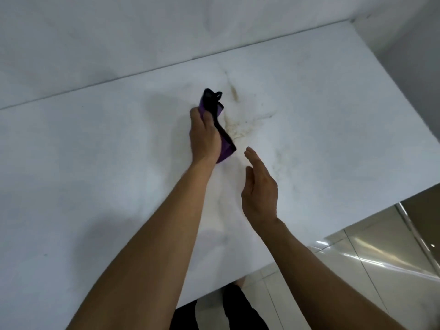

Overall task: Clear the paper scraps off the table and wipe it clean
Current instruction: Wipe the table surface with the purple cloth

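Your left hand (205,136) has its fingers clamped round a purple cloth (225,148) with black edging, held upright over the middle of the white bench (95,163). Your right hand (260,186) hovers just beside it, fingers straight and together, holding nothing. Yellowish-brown stains (238,129) mark the bench right by the cloth. No readable writing or labels on the cloth or bench.

No readable text, label, brand, number or sign is showing anywhere in the head view.
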Demonstrator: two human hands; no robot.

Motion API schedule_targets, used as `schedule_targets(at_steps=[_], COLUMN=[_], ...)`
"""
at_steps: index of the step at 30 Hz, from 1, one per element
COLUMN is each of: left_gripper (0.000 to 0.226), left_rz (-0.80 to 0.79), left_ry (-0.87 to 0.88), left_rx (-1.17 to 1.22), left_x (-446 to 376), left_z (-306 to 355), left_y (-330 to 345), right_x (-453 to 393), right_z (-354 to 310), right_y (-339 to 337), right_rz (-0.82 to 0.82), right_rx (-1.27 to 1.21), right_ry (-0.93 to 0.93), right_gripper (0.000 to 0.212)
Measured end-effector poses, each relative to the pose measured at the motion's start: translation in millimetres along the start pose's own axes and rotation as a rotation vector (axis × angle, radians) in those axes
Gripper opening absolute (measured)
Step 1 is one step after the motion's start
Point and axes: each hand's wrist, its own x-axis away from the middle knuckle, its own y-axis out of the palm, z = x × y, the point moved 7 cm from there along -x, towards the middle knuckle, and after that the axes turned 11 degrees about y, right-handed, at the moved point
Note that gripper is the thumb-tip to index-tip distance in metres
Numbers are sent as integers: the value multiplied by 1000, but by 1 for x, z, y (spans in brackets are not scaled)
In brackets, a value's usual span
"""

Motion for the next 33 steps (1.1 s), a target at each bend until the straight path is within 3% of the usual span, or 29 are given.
schedule_targets(at_steps=[2,5,8,10,13,15,18,20,23,26,29,33], left_gripper=[20,16,21,24,32,34,35,37,32,40,49,52], left_rz=[80,107,11,-57,-246,-336,-275,-165,-91,-157,-201,-172], left_ry=[41,-70,-215,-361,-588,-599,-459,-262,85,336,412,444], left_rx=[34,182,302,504,805,618,-25,-362,-647,-768,-743,-751], left_x=[5,26,61,94,148,176,190,186,186,204,220,223], left_z=[10,0,-11,-18,-28,-39,-58,-67,-74,-89,-92,-87], left_y=[-25,-51,-54,-51,-52,-69,-104,-120,-118,-88,-71,-75], right_x=[-11,-26,-28,-12,36,77,130,153,155,146,116,30], right_z=[-7,-19,-33,-49,-68,-58,-13,15,29,38,50,81], right_y=[-18,-34,-34,-33,-20,-2,28,39,41,39,27,-20], right_rz=[75,95,52,18,-59,-191,-401,-470,-479,-515,-571,-325], right_rx=[-57,-73,90,148,169,152,298,433,577,696,633,450], right_ry=[60,76,92,-6,-294,-369,-363,-415,-481,-591,-705,-539], right_gripper=[28,11,29,35,32,30,41,52,60,62,55,40])
